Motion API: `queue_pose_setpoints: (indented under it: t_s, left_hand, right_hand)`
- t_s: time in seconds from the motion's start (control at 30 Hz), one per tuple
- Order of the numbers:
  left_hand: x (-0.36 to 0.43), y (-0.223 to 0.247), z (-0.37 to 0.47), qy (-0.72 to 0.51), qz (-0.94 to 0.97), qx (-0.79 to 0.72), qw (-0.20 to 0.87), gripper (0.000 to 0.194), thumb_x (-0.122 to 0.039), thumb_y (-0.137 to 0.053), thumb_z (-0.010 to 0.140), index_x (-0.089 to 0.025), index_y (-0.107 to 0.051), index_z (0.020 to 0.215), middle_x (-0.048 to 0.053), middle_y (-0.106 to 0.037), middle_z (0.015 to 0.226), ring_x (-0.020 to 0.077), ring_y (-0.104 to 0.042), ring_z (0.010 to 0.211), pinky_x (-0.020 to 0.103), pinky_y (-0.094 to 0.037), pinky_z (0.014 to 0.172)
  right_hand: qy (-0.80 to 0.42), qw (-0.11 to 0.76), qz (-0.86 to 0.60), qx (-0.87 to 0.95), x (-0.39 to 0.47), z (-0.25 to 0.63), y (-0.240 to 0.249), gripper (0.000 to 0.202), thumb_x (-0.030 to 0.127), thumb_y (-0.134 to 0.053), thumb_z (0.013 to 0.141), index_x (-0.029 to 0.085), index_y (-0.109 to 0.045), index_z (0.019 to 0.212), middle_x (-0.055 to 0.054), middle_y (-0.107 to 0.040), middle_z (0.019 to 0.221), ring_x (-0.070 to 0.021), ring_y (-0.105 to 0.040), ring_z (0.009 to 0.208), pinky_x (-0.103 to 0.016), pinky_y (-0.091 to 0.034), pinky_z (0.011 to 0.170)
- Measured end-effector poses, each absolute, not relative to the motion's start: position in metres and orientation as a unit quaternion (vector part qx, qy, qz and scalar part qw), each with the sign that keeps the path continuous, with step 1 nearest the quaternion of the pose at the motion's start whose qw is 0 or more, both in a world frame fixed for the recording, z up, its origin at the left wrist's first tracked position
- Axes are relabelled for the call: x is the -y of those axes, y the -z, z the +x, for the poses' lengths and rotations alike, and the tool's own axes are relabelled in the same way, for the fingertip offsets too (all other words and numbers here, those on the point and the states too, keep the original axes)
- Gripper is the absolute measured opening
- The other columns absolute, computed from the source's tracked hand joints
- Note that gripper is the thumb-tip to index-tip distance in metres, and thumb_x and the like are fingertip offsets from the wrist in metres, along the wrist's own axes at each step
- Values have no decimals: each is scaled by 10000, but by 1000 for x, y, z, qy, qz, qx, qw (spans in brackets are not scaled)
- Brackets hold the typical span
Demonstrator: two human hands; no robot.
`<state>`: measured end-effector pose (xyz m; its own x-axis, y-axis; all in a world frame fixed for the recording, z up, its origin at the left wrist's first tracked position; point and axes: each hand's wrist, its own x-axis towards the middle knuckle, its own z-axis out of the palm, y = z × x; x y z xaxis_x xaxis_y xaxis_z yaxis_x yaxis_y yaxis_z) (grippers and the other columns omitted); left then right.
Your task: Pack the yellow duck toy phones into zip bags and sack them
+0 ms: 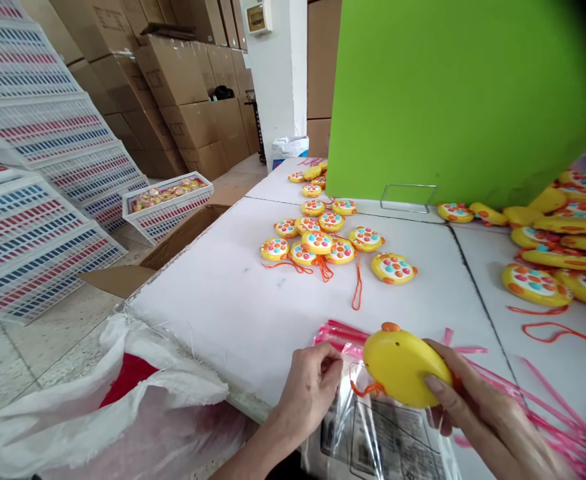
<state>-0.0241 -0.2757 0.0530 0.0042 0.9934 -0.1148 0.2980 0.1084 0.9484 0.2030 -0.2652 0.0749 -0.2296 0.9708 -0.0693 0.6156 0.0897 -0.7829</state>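
My right hand (477,393) grips a yellow oval toy (405,367), thumb on its smooth face, with an orange knob at its top. An orange cord (367,388) hangs from the toy's left side. Just left of it, my left hand (313,380) is closed, fingers curled at the edge of a clear plastic bag (367,433) with dark print on it. The toy is held over this bag; whether any part is inside I cannot tell. Pink strips (343,333), seemingly bag edges, lie behind both hands.
Several similar toys with colored buttons (317,242) lie on the white table (213,293). More toys (537,283) are piled at right. A green board (453,100) stands behind. Left are a white sack (97,413), an open carton (173,247) and stacked crates (37,233).
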Motion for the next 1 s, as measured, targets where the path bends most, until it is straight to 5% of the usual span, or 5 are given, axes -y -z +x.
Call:
queue_pose_setpoints:
  t_s: [0.17,0.3,0.6,0.8,1.0]
  left_hand:
    - [277,-45,-31,-438,486,-574,492,58,-181,-542,787,-148,-588,774,-10,-579,672,106,-517,601,190,-410,571]
    - [284,-57,-35,-446,451,-559,534,314,-407,-513,868,-130,-603,751,18,-589,662,122,-538,613,214,-438,590]
    - [277,-49,-25,-440,446,-556,546,231,-348,-558,818,-140,-567,716,-7,-532,608,100,-462,538,201,-341,505]
    - [279,-42,-28,-440,497,-568,487,319,-403,-553,849,-146,-567,661,-14,-514,602,113,-487,586,204,-365,551]
    - [287,-58,-44,-443,521,-635,359,219,-342,-500,884,-159,-618,896,40,-650,812,137,-576,699,217,-436,662]
  right_hand:
    - [-400,225,-562,688,265,210,-70,587,559,-393,913,159,-391,1342,7,-623,603,-179,-619,530,-273,-538,519]
    - [-401,225,-552,696,264,208,-68,564,551,-392,917,167,-397,1331,8,-629,607,-176,-620,538,-264,-537,530]
    - [-368,213,-553,717,256,206,-59,529,548,-477,851,246,-515,1284,2,-646,577,-204,-630,509,-277,-538,482]
    - [-353,193,-534,743,257,205,-60,387,564,-579,720,328,-711,997,-24,-738,851,-293,-692,814,-375,-576,729]
    - [-319,166,-547,756,255,198,-66,479,575,-459,829,325,-649,1190,-23,-719,756,-246,-690,723,-330,-582,661]
